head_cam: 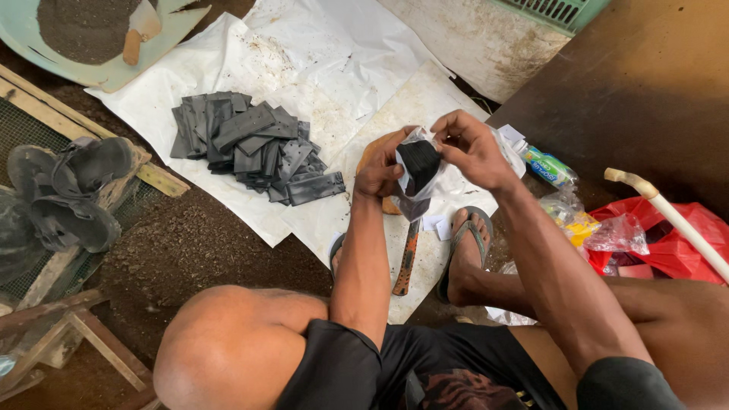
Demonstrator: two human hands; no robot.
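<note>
My left hand (382, 168) and my right hand (472, 148) together hold a clear plastic bag (418, 168) with black bags bunched inside it. The left hand grips its left side; the right hand's fingers pinch its top edge. I am squatting, and the bag hangs above a white sheet (334, 68) on the ground. Below the bag lies a hammer with an orange-black handle (406, 262) between my sandalled feet (465, 250).
A pile of flat black bags (250, 146) lies on the white sheet to the left. A green tray of dark soil with a small trowel (83, 30) is at top left. Black sandals (68, 190) rest on a wooden mesh frame. Plastic packets and a red bag (668, 239) lie at right beside a white pipe (668, 216).
</note>
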